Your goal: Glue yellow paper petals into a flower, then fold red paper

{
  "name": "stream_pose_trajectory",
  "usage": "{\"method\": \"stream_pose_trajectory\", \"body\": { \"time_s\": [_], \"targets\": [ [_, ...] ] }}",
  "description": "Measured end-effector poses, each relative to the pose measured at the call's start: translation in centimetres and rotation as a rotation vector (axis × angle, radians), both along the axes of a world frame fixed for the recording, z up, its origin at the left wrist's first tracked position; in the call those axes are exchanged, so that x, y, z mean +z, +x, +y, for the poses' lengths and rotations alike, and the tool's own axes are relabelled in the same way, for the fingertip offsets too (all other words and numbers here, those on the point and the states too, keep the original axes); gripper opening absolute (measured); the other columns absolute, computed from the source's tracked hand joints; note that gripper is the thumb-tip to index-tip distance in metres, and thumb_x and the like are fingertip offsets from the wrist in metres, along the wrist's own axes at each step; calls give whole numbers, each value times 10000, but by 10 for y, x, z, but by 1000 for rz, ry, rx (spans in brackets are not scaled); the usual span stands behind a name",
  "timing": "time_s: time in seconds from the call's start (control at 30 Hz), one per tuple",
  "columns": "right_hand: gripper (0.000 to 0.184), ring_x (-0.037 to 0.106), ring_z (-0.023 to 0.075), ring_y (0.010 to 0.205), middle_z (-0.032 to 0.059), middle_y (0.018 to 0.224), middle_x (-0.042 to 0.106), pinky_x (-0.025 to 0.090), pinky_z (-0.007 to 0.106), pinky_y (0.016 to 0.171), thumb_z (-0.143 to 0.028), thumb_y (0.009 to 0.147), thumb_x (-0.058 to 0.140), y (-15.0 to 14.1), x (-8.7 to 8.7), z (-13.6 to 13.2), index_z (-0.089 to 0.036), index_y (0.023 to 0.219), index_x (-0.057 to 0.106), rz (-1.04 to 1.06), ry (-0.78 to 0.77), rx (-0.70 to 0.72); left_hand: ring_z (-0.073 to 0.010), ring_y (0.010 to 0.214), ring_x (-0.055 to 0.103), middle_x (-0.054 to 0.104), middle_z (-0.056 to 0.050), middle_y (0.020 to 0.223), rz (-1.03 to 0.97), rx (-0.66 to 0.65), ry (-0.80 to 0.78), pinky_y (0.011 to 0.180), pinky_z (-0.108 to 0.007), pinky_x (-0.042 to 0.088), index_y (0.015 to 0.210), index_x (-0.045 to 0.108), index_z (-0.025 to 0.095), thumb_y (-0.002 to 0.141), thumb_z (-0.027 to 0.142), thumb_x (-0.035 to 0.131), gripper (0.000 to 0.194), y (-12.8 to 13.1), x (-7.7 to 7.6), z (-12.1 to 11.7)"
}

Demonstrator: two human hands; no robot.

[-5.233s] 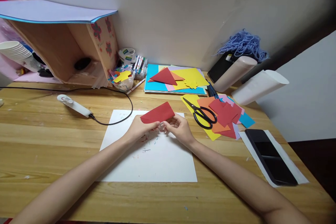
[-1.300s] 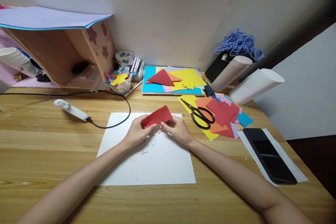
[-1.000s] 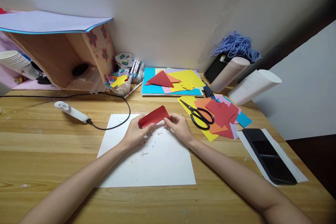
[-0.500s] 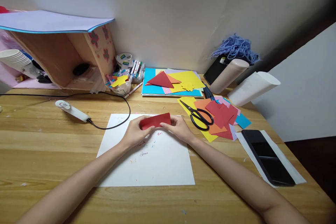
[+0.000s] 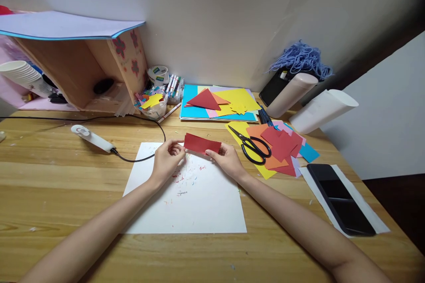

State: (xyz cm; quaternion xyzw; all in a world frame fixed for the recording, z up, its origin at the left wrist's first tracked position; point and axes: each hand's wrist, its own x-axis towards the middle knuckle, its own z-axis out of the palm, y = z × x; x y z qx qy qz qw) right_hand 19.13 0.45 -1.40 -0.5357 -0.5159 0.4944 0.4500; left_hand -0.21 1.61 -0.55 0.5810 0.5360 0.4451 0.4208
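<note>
A folded strip of red paper (image 5: 202, 143) is held up between my two hands, over the white sheet (image 5: 199, 212) marked with small coloured strokes. My right hand (image 5: 226, 159) grips its right end, thumb on the front face. At the left end, my left hand (image 5: 168, 158) pinches the edge between thumb and fingertips. To the right of my hands, black-handled scissors (image 5: 251, 145) lie partly open on yellow paper (image 5: 268, 171). Beside them is a pile of red, orange, pink and blue paper pieces (image 5: 282, 143).
A white glue gun (image 5: 93, 138) with a black cord lies left. Behind are a cardboard box (image 5: 128, 59), a cup of paper scraps (image 5: 154, 106), markers (image 5: 172, 86) and stacked coloured paper (image 5: 192, 115). A phone (image 5: 340, 199) lies right, near white rolls (image 5: 323, 110) and blue yarn (image 5: 300, 59).
The red paper has turned, its left end now higher than its right. My left hand has moved from wrapping its left side to pinching the edge. My right hand keeps its hold.
</note>
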Motion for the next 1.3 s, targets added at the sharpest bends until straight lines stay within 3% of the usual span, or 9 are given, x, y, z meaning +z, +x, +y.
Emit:
{"method": "stream_pose_trajectory", "body": {
  "time_s": [0.1,0.17,0.33,0.6,1.3],
  "targets": [
    [268,569,140,628,47,746,653,440,259,573,-376,689,640,0,1,0,-143,819,615,11,10,-8,-105,562,507,562,-5,656,-44,18,-9,554,-214,409,899,594,136,796,376,486,283,-1,3,1],
    [258,569,139,631,42,726,646,440,257,582,-378,696,637,1,3,-1,-141,795,607,10,20,22,-102,536,481,544,2,616,-19,-47,-12,538,-212,393,844,601,143,836,413,415,328,-1,6,-1],
    [267,562,132,659,42,776,646,431,253,610,-371,722,618,1,7,-4,-138,852,610,23,39,157,-119,607,510,590,-8,684,63,-225,-14,554,-210,399,819,617,140,763,428,548,301,1,8,-7],
    [328,460,91,510,-13,538,510,359,222,518,-403,771,556,1,9,-5,-150,569,505,-97,33,194,-119,626,495,593,-20,718,21,-205,-13,554,-204,399,812,615,132,770,397,545,278,0,4,-7],
    [337,454,94,515,-13,547,503,350,222,515,-420,779,547,0,10,-6,-150,579,511,-95,17,185,-113,579,474,579,-9,632,84,-172,-5,527,-214,360,720,612,126,761,399,550,283,0,6,-8]
  ]
}}
